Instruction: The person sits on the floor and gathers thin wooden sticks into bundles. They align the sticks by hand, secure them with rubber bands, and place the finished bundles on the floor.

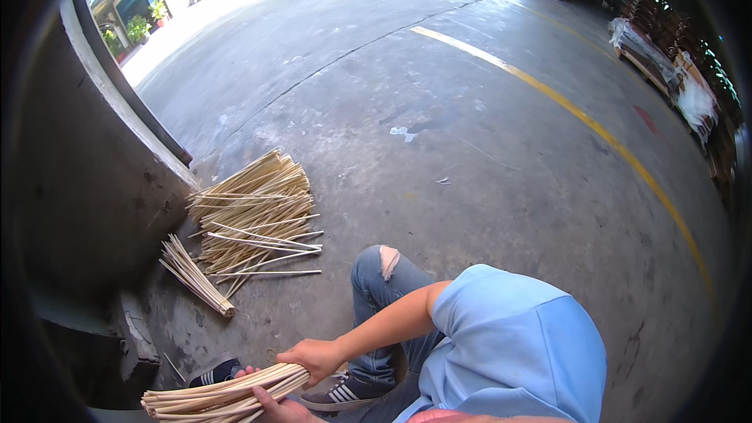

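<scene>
A thick bundle of pale, thin wooden sticks (pixel 207 401) lies across the lower left, held in both of my hands. My right hand (pixel 315 359) is closed over the bundle's right end. From below, my left hand (pixel 280 409) wraps round the sticks, its thumb on top and its fingertips showing on the far side. The lower edge cuts off part of this hand. A thin loop (pixel 272 353) shows beside my right hand; its material I cannot make out. Ahead on the floor lies a big loose pile of similar sticks (pixel 254 207), with a smaller bundle (pixel 197 278) at its near left.
A dark wall or panel (pixel 86 157) rises close on the left. My bent knee (pixel 388 270) and striped shoe (pixel 345 392) are beside the bundle. A yellow line (pixel 580 113) crosses the concrete floor (pixel 439 188). Wrapped stacks (pixel 666 70) stand far right, potted plants (pixel 137 29) far left.
</scene>
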`<state>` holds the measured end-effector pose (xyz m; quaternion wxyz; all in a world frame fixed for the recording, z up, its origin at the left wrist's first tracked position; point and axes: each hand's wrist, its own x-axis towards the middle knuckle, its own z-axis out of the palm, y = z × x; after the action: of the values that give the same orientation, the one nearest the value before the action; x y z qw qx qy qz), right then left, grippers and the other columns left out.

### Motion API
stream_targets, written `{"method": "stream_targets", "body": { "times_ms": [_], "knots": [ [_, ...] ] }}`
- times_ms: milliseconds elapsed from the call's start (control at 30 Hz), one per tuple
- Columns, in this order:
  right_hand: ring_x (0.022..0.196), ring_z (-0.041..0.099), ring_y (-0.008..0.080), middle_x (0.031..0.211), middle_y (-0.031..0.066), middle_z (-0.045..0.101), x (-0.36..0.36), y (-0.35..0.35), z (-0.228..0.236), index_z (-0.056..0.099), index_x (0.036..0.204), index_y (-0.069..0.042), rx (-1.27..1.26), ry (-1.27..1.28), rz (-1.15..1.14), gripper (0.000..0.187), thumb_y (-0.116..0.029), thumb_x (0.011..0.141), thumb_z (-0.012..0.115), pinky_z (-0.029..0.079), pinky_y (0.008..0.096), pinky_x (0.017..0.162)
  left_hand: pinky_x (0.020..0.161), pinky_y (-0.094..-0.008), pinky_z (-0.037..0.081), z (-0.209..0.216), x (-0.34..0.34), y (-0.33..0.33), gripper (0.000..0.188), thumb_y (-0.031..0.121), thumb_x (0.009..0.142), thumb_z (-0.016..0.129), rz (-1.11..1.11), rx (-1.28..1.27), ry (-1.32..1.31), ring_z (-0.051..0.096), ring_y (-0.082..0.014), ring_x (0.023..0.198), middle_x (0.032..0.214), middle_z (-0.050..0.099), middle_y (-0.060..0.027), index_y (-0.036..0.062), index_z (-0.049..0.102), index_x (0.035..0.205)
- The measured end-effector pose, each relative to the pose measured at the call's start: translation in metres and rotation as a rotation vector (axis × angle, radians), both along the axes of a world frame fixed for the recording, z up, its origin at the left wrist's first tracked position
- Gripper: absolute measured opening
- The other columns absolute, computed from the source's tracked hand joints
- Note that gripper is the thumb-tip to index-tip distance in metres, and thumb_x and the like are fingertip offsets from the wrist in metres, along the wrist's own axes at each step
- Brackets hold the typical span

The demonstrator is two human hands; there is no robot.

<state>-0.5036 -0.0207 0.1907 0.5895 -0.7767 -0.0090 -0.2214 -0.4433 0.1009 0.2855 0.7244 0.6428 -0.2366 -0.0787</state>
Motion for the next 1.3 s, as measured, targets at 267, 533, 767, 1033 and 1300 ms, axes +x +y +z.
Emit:
{"method": "stream_targets", "body": {
  "times_ms": [267, 533, 767, 1033, 1300],
  "knots": [
    [0.118, 0.063, 0.0373, 0.133, 0.0148, 0.063, -0.003, -0.013, 0.024, 0.051, 0.133, -0.004, 0.062, -0.23, 0.003, 0.068, -0.026, 0.076, 0.081, 0.052, 0.0442, 0.098, 0.108, -0.0423, 0.048, -0.046, 0.004, -0.006, 0.067, 0.036, 0.095, 0.073, -0.247, -0.03, -0.307, 0.057, -0.029, 0.126, 0.138, 0.058, -0.0176, -0.0038, 0.049, 0.144],
    [0.105, 0.066, 0.0438, 0.11, 0.0214, 0.068, -0.023, -0.03, -0.107, 0.051, 0.132, -0.006, -0.034, 0.323, -0.07, 0.067, -0.021, 0.074, 0.08, 0.052, 0.0489, 0.09, 0.109, -0.0424, 0.049, -0.155, -0.018, -0.029, 0.063, 0.007, 0.085, 0.078, -0.292, 0.137, 0.182, 0.061, -0.0283, 0.123, 0.135, 0.06, -0.0173, -0.006, 0.05, 0.14],
    [0.102, 0.067, 0.0431, 0.107, 0.0209, 0.069, -0.003, -0.038, -0.041, 0.052, 0.129, -0.003, -0.003, 0.323, 0.279, 0.07, -0.016, 0.067, 0.08, 0.053, 0.0463, 0.089, 0.106, -0.0441, 0.053, -0.108, 0.025, -0.01, 0.1, 0.042, 0.079, 0.089, -0.354, -0.183, 0.252, 0.063, -0.0277, 0.12, 0.135, 0.058, -0.0138, 0.0069, 0.033, 0.154],
    [0.113, 0.066, 0.0305, 0.115, 0.0192, 0.07, 0.009, -0.014, 0.013, 0.055, 0.132, 0.003, 0.101, 0.633, 0.512, 0.079, -0.02, 0.063, 0.086, 0.049, 0.0398, 0.098, 0.088, -0.0409, 0.056, -0.085, 0.046, 0.016, 0.075, 0.046, 0.094, 0.071, -0.26, -0.447, 0.539, 0.062, -0.0213, 0.1, 0.118, 0.058, -0.0066, 0.0195, 0.035, 0.154],
    [0.13, 0.055, 0.0309, 0.133, 0.02, 0.061, -0.052, -0.014, -0.028, 0.039, 0.149, 0.001, 0.305, 0.574, 0.638, 0.107, -0.026, 0.062, 0.095, 0.043, 0.0402, 0.107, 0.076, -0.0316, 0.051, -0.075, 0.056, 0.023, 0.048, 0.043, 0.104, 0.054, -0.091, -0.542, 0.529, 0.057, -0.0151, 0.086, 0.105, 0.056, -0.0046, 0.0118, 0.047, 0.14]
  ]
}}
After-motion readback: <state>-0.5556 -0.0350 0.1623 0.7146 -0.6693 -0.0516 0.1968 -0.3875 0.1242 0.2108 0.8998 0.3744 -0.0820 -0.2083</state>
